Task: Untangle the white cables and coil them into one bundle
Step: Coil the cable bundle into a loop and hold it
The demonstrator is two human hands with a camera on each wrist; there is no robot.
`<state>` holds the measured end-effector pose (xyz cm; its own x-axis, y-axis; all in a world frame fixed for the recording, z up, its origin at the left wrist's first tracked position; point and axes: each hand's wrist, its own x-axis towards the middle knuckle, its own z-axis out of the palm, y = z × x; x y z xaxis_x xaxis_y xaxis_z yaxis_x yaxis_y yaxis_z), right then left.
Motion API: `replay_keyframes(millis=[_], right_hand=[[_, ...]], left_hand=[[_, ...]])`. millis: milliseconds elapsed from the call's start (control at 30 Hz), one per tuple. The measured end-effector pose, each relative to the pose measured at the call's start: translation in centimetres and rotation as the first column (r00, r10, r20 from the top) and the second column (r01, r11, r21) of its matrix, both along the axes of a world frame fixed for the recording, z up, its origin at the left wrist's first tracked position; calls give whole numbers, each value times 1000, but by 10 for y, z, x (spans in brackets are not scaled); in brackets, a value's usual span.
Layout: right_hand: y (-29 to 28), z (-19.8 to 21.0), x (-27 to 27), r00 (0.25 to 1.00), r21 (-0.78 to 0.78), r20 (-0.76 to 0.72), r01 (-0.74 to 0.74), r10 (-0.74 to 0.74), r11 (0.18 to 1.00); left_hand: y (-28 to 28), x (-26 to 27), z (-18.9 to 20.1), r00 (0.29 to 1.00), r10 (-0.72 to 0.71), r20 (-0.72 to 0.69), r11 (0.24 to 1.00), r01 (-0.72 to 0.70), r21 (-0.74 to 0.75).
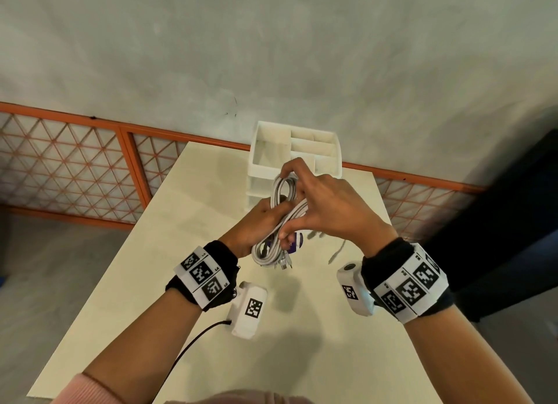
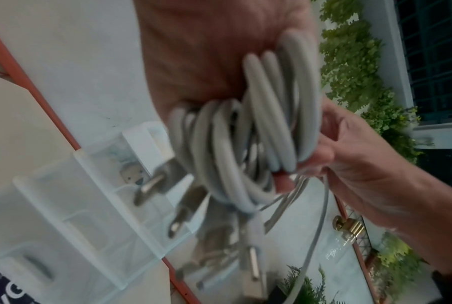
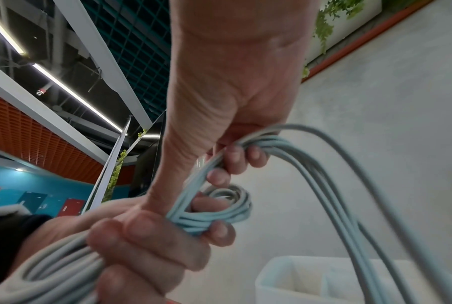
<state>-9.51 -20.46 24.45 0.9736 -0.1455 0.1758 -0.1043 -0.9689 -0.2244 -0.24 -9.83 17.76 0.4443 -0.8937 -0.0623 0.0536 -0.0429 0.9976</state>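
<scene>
Cables (image 1: 279,219), white and already wound into several loops, hang between our two hands above the middle of the desk (image 1: 126,271). Our left hand (image 1: 256,228) has its fingers curled around the lower part of the coil, and our right hand (image 1: 320,204) grips the upper loops, with the thumb and fingertips pinching the strands near the top. In the left wrist view the loops (image 2: 245,131) lie thick across the palm, and some metal plug ends (image 2: 152,185) dangle below them, blurred. In the right wrist view thinner strands (image 3: 323,164) arch away from the fingers (image 3: 235,158) to the lower right, while a small tight loop sits just under the fingers. Directly behind the hands, at the far edge of the desk, stands a white organiser box (image 1: 297,153) with several compartments; the hands and the coil cover its front wall, so we cannot tell what is in the lower part. Something purple and white (image 1: 297,240) lies on the desk under the coil, mostly hidden by the cables and the right thumb. A black wire (image 1: 196,340) runs from the left wrist camera toward us. Beyond the desk we see an orange railing with mesh panels (image 1: 75,168) and a grey floor (image 1: 271,56) below.
</scene>
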Motion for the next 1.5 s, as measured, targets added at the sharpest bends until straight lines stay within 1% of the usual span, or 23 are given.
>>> replay_keyframes(millis=[67,100,167,233,300,367,433,533,600,667,733,767,833,933,1000,1133,1200,1266,1333,1366,1400,1466,1500], right_hand=[[-6,-2,-2,999,49,8,31,-31,998],[-11,-3,-4,999,121,-8,47,-46,992],[-23,-5,-8,994,315,-101,75,-45,946],[-32,-8,-12,978,418,-210,99,-10,903],[-37,-9,-16,962,401,-272,105,9,910],[-38,-9,-18,954,358,-301,106,7,928],[-36,-8,-18,965,343,-263,91,2,935],[-29,-7,-13,994,334,-100,84,-53,939],[-25,-7,-8,997,340,8,68,-75,938],[-21,-8,-3,993,341,88,49,-84,939],[-19,-10,1,987,344,127,52,-101,938],[-18,-11,2,984,350,142,54,-110,935],[-17,-14,5,977,372,171,55,-127,927],[-14,-15,9,969,469,185,60,-165,881],[-14,-16,11,973,468,176,48,-147,882],[-17,-17,13,977,434,150,70,-149,898],[-22,-18,16,974,375,148,108,-174,921],[-28,-18,17,962,274,144,187,-233,943],[-37,-19,14,952,239,129,242,-278,941],[-46,-23,11,949,287,113,251,-293,925],[-54,-26,7,950,384,97,239,-296,892],[-64,-37,-2,965,601,79,153,-248,784],[-66,-44,-4,973,640,94,102,-209,761]], left_hand=[[1,1,-2,1000,-13,-17,1000,13,-23],[2,2,-4,999,-18,-34,999,17,-38],[5,6,-6,997,-34,-65,998,30,-54],[8,8,-10,995,-71,-63,996,68,-52],[10,6,-12,995,-93,-44,995,91,-45],[11,5,-15,994,-90,-69,995,87,-48],[11,4,-18,993,-96,-71,994,92,-59],[10,-3,-15,996,-88,-23,996,88,-18],[7,-9,-11,994,-109,-5,994,109,21],[4,-13,-9,985,-154,-81,986,158,45],[2,-14,-7,968,-202,-151,976,212,52],[1,-13,-8,966,-217,-138,972,227,61],[3,-13,-6,970,-237,-56,965,242,98],[7,-16,-4,968,-241,66,965,231,122],[7,-17,-5,970,-224,92,967,210,143],[5,-16,-10,962,-257,91,951,235,200],[6,-16,-12,965,-258,50,955,246,168],[6,-15,-13,972,-236,9,966,233,116],[6,-10,-14,979,-201,-30,978,202,55],[7,-7,-16,982,-182,-58,983,183,22],[8,-3,-17,984,-154,-85,988,154,-9],[9,5,-19,990,-90,-109,996,86,-35],[9,7,-19,992,-67,-107,997,63,-40]])
